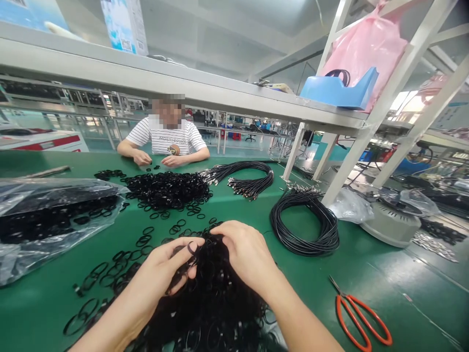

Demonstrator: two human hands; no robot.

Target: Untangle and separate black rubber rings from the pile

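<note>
My left hand (170, 261) is closed round a few thin black rings (192, 248), held between thumb and fingers. Just right of it, my right hand (245, 247) curls down over the near pile of black rings (216, 303). The tips of its fingers meet close to the left fingertips, and what they pinch is hidden against the dark pile. Loose black rings (98, 276) lie scattered on the green table left of the pile.
Beyond my hands are another ring heap (168, 190), a clear plastic bag (66, 210) of black pieces, and coiled black cables (306, 222). Orange-handled scissors (361, 318) lie at right. A person in a striped shirt (168, 139) sits opposite, under a shelf (205, 90).
</note>
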